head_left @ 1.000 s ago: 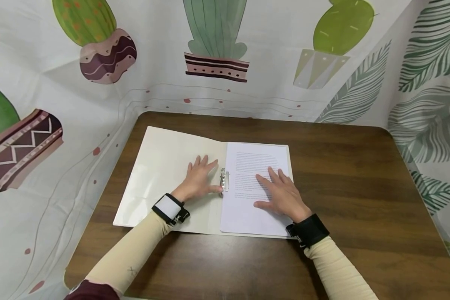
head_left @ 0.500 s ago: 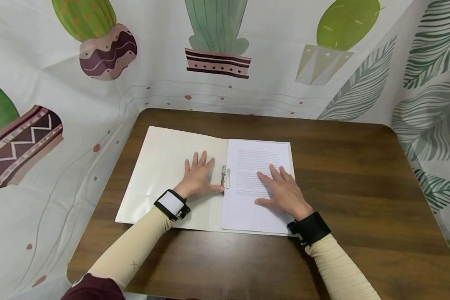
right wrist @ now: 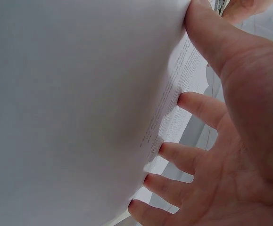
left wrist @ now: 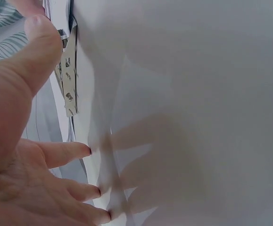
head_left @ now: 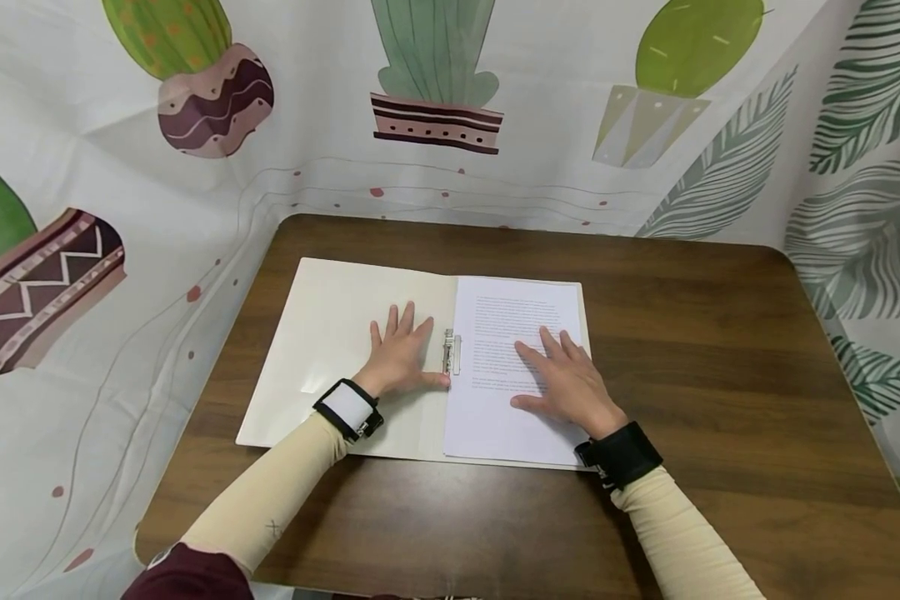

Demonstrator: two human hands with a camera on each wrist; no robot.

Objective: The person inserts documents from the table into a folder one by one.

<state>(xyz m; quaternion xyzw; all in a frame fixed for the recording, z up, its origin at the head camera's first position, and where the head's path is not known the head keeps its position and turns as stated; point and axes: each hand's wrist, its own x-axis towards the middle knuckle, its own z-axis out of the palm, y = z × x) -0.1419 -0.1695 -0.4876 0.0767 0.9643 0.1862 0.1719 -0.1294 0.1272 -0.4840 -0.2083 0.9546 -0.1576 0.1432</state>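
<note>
A white folder (head_left: 300, 333) lies spread open on the brown table. Printed sheets of paper (head_left: 487, 425) rest on its right side, their left edge at the metal clip (head_left: 447, 353) near the spine. My left hand (head_left: 397, 358) is spread on the bare left cover, its thumb reaching to the lower end of the clip. In the left wrist view, the fingertips (left wrist: 90, 150) touch the cover. The right hand (head_left: 570, 387) rests with spread fingers on the printed page. Its fingertips (right wrist: 162, 147) meet the paper in the right wrist view. Neither hand grips anything.
The wooden table (head_left: 720, 375) extends to the right of the folder and in front of it. Behind and at both sides hangs a white cloth (head_left: 555, 83) printed with cacti and leaves. Black straps (head_left: 618, 454) circle both wrists.
The left cover has settled flatter, its outer edge shifting slightly inward, and the left hand has moved a little with it. The view has tilted slightly. The right hand stays on the page.
</note>
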